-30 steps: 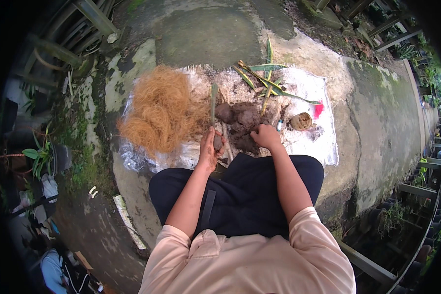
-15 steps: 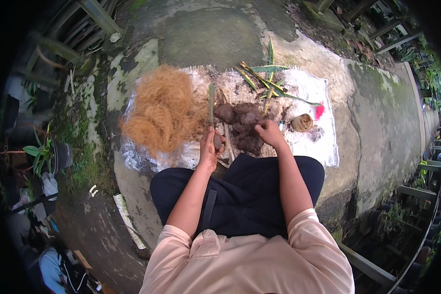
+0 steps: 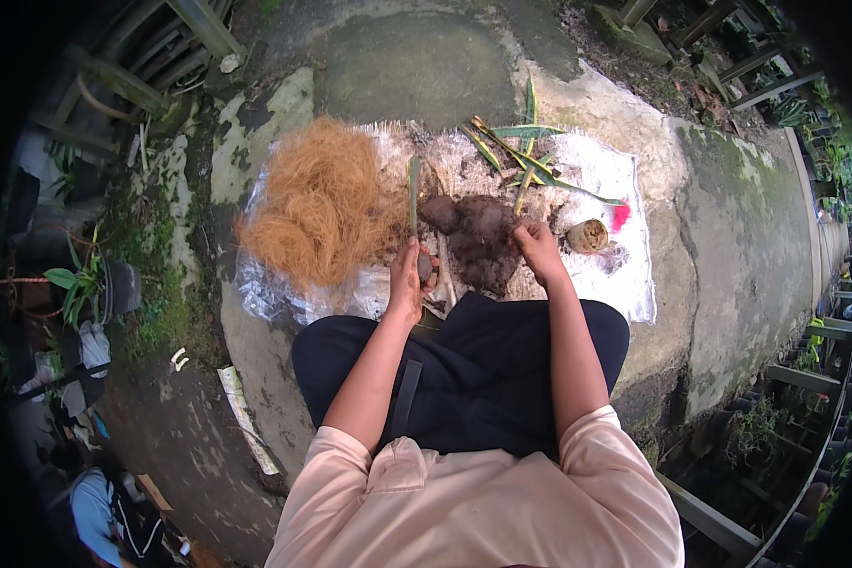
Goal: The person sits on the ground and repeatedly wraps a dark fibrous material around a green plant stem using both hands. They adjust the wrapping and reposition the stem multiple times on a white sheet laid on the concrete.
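My left hand (image 3: 408, 282) is closed around a dark lump of soil (image 3: 426, 269) with an upright green leaf cutting (image 3: 414, 194) rising from it. On the white sheet, dark moist soil (image 3: 483, 241) lies in a clumpy heap between my hands. My right hand (image 3: 537, 251) is at the heap's right edge, fingers pinched together; whatever they hold is too small to make out. A big tangle of brown coconut fibre (image 3: 317, 204) sits left of my left hand. Right of my right hand lies a roll of pale twine (image 3: 588, 236).
Long green leaves with yellow edges (image 3: 530, 156) lie at the back of the white sheet (image 3: 625, 275). A red patch (image 3: 621, 217) shows near its right edge. A potted plant (image 3: 118, 289) stands at the left, and another person (image 3: 99, 511) is at the lower left.
My right hand has shifted slightly right and up along the soil, and the heap looks more joined and spread. My left hand still holds the cutting. The person at the lower left has moved.
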Demonstrator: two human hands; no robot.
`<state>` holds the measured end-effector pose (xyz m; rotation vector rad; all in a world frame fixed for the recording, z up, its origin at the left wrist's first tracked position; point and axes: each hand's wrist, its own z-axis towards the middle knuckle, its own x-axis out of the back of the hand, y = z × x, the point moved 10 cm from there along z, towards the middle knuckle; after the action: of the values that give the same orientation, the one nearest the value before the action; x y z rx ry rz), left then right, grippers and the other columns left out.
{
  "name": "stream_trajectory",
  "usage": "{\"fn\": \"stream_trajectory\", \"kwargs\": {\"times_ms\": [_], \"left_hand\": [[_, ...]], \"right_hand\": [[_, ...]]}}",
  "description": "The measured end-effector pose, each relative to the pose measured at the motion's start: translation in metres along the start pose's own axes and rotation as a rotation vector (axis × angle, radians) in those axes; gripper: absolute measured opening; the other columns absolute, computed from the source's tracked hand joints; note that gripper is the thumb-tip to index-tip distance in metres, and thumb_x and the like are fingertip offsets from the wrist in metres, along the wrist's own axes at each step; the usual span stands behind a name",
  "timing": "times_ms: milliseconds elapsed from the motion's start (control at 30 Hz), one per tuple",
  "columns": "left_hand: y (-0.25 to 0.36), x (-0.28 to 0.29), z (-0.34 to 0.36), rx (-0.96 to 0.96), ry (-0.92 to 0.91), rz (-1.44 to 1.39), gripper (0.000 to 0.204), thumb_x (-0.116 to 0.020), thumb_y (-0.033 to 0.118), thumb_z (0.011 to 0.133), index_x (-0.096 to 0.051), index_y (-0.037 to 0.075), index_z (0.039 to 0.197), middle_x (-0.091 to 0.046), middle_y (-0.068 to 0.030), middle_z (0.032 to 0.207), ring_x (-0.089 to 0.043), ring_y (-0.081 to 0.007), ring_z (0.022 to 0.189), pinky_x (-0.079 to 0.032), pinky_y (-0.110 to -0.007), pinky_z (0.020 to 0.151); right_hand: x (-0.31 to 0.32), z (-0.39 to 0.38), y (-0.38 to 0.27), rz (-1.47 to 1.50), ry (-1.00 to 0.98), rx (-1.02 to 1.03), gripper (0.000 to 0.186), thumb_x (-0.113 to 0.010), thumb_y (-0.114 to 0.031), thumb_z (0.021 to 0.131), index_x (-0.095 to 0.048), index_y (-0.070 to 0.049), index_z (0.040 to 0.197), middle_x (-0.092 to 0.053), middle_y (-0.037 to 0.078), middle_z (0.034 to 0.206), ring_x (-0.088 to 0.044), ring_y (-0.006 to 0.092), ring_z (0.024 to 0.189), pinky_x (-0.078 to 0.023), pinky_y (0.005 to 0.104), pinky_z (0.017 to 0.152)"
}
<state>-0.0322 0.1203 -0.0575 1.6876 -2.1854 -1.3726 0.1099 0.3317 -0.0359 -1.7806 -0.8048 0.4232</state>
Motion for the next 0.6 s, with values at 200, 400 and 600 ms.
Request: {"fn": "stream_trajectory", "kwargs": {"times_ms": [200, 400, 600], "left_hand": [[0.001, 0.001, -0.002, -0.004, 0.021, -0.001, 0.029, -0.057, 0.044, 0.098, -0.054, 0.016, 0.092, -0.058, -0.0003, 0.077, -0.052, -0.0071, 0.056, -0.035, -0.023, 0.043], [0.001, 0.003, -0.008, 0.012, 0.056, 0.018, 0.028, -0.055, 0.043, 0.099, -0.054, 0.016, 0.089, -0.058, 0.0010, 0.073, -0.055, -0.0064, 0.060, -0.039, -0.022, 0.044], [0.000, 0.004, -0.004, -0.010, 0.058, 0.093, 0.033, -0.054, 0.049, 0.098, -0.052, 0.016, 0.095, -0.058, -0.0015, 0.078, -0.047, -0.0091, 0.053, -0.034, -0.023, 0.046]], "right_hand": [[-0.003, -0.005, -0.005, -0.033, -0.028, -0.002, 0.025, -0.052, -0.016, 0.094, -0.058, -0.002, 0.075, -0.058, 0.004, 0.068, -0.051, 0.0108, 0.056, -0.041, 0.0263, 0.052], [0.000, -0.016, -0.013, 0.253, 0.027, -0.003, 0.023, -0.049, -0.015, 0.095, -0.056, -0.002, 0.078, -0.055, 0.003, 0.066, -0.048, 0.0108, 0.054, -0.038, 0.0256, 0.049], [-0.002, -0.010, -0.035, 0.321, 0.011, 0.086, 0.023, -0.048, -0.024, 0.101, -0.056, -0.005, 0.090, -0.059, 0.004, 0.072, -0.056, 0.0135, 0.062, -0.045, 0.0280, 0.058]]}}
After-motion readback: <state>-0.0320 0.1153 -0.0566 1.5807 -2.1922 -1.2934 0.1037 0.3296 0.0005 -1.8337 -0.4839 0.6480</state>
